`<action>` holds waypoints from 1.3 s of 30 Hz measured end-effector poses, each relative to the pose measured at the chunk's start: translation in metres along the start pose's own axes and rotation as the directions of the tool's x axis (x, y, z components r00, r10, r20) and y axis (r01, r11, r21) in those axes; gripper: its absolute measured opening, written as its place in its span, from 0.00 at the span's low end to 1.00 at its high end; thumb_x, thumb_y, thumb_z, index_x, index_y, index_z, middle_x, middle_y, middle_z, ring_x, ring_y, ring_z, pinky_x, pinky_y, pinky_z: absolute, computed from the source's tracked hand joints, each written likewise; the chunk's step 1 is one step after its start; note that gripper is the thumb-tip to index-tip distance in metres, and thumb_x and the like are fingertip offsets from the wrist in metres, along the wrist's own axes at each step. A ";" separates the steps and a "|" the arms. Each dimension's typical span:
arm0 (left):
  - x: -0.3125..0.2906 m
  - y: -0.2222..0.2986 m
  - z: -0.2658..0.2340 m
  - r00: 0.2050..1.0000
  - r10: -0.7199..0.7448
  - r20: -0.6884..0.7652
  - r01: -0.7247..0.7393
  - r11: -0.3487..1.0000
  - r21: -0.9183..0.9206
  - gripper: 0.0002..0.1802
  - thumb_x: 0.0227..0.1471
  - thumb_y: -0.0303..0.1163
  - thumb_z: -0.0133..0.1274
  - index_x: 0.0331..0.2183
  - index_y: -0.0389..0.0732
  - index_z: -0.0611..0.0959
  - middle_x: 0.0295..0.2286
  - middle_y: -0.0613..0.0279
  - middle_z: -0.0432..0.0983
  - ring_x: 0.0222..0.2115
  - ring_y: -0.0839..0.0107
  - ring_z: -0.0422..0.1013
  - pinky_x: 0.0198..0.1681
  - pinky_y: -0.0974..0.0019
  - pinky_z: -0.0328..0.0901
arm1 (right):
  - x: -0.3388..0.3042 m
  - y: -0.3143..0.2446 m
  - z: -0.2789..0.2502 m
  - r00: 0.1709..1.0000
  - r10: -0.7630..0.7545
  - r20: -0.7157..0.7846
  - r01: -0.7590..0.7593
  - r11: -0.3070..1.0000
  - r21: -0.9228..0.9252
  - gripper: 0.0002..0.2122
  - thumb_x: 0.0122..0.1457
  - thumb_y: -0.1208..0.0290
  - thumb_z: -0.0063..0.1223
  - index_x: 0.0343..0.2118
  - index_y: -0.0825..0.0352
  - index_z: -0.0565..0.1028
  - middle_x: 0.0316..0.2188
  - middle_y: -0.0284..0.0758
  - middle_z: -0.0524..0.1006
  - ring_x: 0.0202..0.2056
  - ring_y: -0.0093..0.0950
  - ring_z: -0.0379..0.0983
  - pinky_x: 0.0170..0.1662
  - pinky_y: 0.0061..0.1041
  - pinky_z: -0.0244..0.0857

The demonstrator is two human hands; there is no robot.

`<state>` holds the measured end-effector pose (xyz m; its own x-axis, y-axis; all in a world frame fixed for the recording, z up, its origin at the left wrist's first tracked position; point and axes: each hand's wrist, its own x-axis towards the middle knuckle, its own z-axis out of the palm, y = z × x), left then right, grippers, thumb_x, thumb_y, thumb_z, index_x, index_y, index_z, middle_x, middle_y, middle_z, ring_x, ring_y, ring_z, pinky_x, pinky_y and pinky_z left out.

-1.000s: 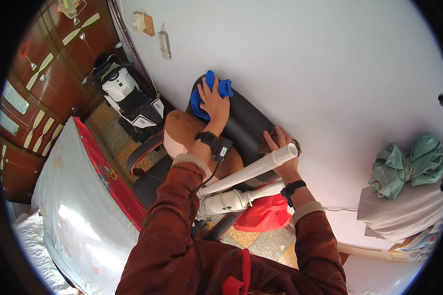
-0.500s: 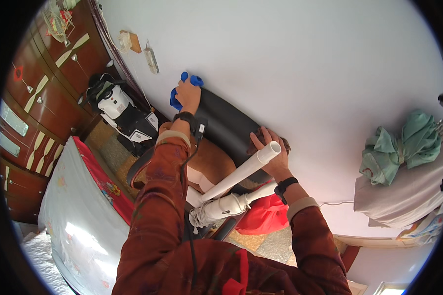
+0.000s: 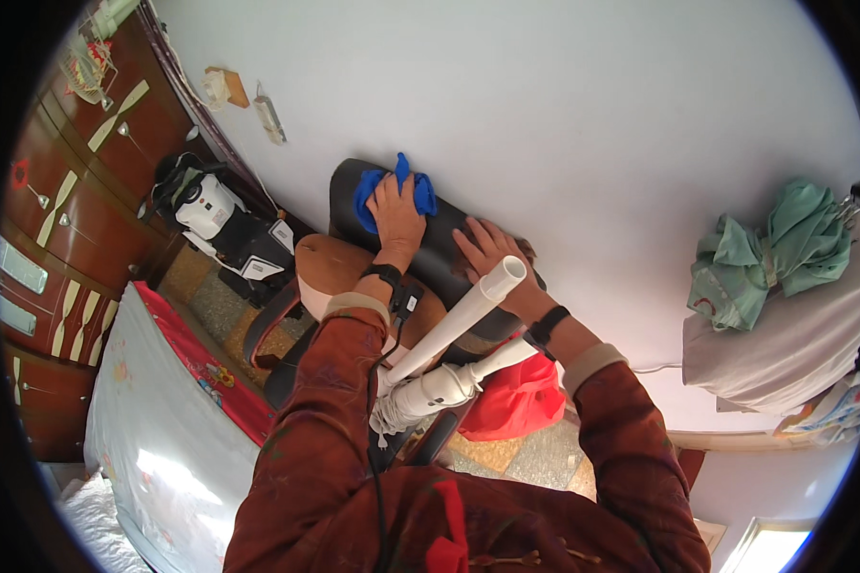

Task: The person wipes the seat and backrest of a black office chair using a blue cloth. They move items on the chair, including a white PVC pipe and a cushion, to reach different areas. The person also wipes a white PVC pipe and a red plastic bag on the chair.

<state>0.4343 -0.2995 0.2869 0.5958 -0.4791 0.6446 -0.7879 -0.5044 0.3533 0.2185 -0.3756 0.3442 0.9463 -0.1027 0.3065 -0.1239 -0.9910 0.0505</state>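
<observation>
Head feed: I'm seeing the left hand [image 3: 398,222] lying palm-down on the blue cloth [image 3: 424,196], fingers apart, pinning it rather than wrapping it. The cloth is sitting on the upper left part of the black backrest [image 3: 440,248], near the wall [image 3: 583,143]. I'm reading the spread fingers as a way of pressing the fabric against the curved face.

The right hand [image 3: 495,258] is resting farther along the same backrest, fingers extended and apart, not closing on anything I'm able to see. Looks to me like it's bracing the panel. A small brown piece [image 3: 528,248] is showing just past it; I'm not able to tell whether they're touching.

The white tube [image 3: 454,325] is slanting up in front of the right palm and hiding part of it. I'm not seeing any fingers around the tube. Its lower end is reaching toward the white appliance body [image 3: 438,392], where the pale cord [image 3: 392,413] is winding in loops, probably to keep it from trailing. I'm not seeing what's propping the tube.

Materials: the backrest is looking smooth, leather-like, padded, softly rounded. The cloth is bunching in soft folds, one tip poking up beyond the fingers. The tube is looking like rigid, glossy plastic, hollow at the top. The brown cushion [image 3: 330,263] is looking matte and rounded, and the red bag [image 3: 516,401] is creasing thinly near the tiled floor [image 3: 542,456].
</observation>
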 end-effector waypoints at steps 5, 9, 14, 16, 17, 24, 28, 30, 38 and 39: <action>-0.003 -0.004 0.008 1.000 0.008 -0.003 -0.008 0.999 0.051 0.30 0.49 0.33 0.58 0.56 0.48 0.76 0.53 0.55 0.67 0.58 0.56 0.60 0.58 0.49 0.52 | 0.024 0.001 0.015 0.999 -0.023 0.038 0.024 0.999 -0.023 0.30 0.58 0.62 0.58 0.64 0.63 0.66 0.65 0.44 0.63 0.66 0.41 0.57 0.65 0.40 0.55; -0.004 -0.006 0.008 0.999 -0.010 0.033 0.008 0.999 0.053 0.33 0.46 0.33 0.62 0.56 0.50 0.75 0.53 0.56 0.67 0.58 0.56 0.60 0.58 0.48 0.52 | 0.040 -0.012 0.024 0.996 -0.059 -0.063 0.057 0.998 -0.026 0.27 0.59 0.63 0.55 0.61 0.64 0.69 0.64 0.45 0.65 0.66 0.43 0.57 0.66 0.42 0.54; -0.004 -0.006 0.005 0.995 -0.036 0.092 0.025 0.993 0.119 0.37 0.43 0.31 0.65 0.56 0.52 0.74 0.54 0.56 0.66 0.58 0.56 0.60 0.59 0.47 0.52 | 0.027 -0.009 0.021 0.985 -0.100 -0.143 0.107 0.993 0.046 0.24 0.59 0.65 0.54 0.60 0.61 0.71 0.64 0.43 0.66 0.66 0.42 0.58 0.66 0.44 0.54; -0.005 -0.006 0.003 0.997 -0.015 0.073 0.008 0.996 0.089 0.37 0.43 0.30 0.64 0.57 0.52 0.74 0.55 0.56 0.65 0.59 0.55 0.59 0.60 0.47 0.52 | -0.005 0.002 0.011 0.983 -0.116 -0.141 0.135 0.983 0.128 0.27 0.56 0.68 0.55 0.61 0.60 0.69 0.65 0.43 0.64 0.68 0.41 0.55 0.68 0.44 0.52; -0.005 -0.007 0.003 0.997 -0.021 0.078 0.014 0.996 0.084 0.37 0.43 0.29 0.64 0.57 0.52 0.73 0.55 0.56 0.65 0.59 0.55 0.59 0.60 0.47 0.52 | -0.019 0.002 0.008 0.988 -0.069 -0.139 0.089 0.986 0.140 0.25 0.55 0.69 0.56 0.59 0.60 0.72 0.64 0.41 0.65 0.68 0.42 0.56 0.67 0.45 0.53; -0.005 -0.010 0.009 0.997 -0.020 0.075 0.019 1.000 0.016 0.38 0.44 0.26 0.63 0.59 0.50 0.72 0.56 0.55 0.64 0.61 0.55 0.57 0.62 0.47 0.50 | -0.075 0.007 -0.015 1.000 0.012 -0.018 -0.009 0.989 0.149 0.23 0.49 0.70 0.60 0.52 0.59 0.76 0.64 0.38 0.65 0.67 0.41 0.55 0.67 0.47 0.51; -0.005 -0.009 0.011 1.000 0.001 0.031 -0.002 1.000 0.019 0.38 0.44 0.26 0.62 0.59 0.51 0.72 0.56 0.55 0.64 0.60 0.54 0.58 0.61 0.48 0.50 | -0.039 0.009 -0.007 0.995 -0.067 -0.074 0.075 0.991 0.110 0.25 0.54 0.66 0.59 0.57 0.59 0.73 0.65 0.40 0.65 0.67 0.41 0.56 0.67 0.44 0.53; -0.005 -0.008 0.010 0.999 -0.007 0.036 0.006 1.000 0.030 0.39 0.43 0.26 0.62 0.59 0.52 0.72 0.56 0.55 0.65 0.60 0.54 0.58 0.61 0.48 0.51 | -0.024 0.015 -0.004 0.990 -0.121 -0.068 0.125 0.991 0.052 0.26 0.56 0.62 0.59 0.59 0.59 0.71 0.64 0.43 0.65 0.65 0.43 0.60 0.65 0.44 0.57; -0.026 -0.015 0.012 0.972 -0.211 -0.106 0.192 0.967 -0.167 0.41 0.44 0.22 0.55 0.62 0.49 0.70 0.64 0.50 0.58 0.65 0.49 0.54 0.63 0.43 0.50 | -0.008 0.006 -0.004 0.985 -0.108 -0.133 0.112 0.993 0.024 0.24 0.57 0.62 0.58 0.57 0.59 0.72 0.61 0.45 0.68 0.61 0.44 0.65 0.63 0.41 0.62; -0.034 -0.014 0.015 0.945 -0.305 -0.121 0.271 0.933 -0.238 0.41 0.46 0.22 0.54 0.63 0.47 0.69 0.64 0.47 0.56 0.65 0.46 0.53 0.65 0.43 0.49 | -0.006 0.005 -0.004 0.991 -0.101 -0.085 0.102 0.995 0.001 0.26 0.55 0.62 0.58 0.59 0.58 0.71 0.62 0.44 0.67 0.62 0.43 0.64 0.63 0.40 0.61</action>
<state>0.4276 -0.2867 0.2503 0.7842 -0.2117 0.5832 -0.6107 -0.4295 0.6653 0.2106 -0.3791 0.3467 0.9251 0.0059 0.3796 -0.0265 -0.9964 0.0803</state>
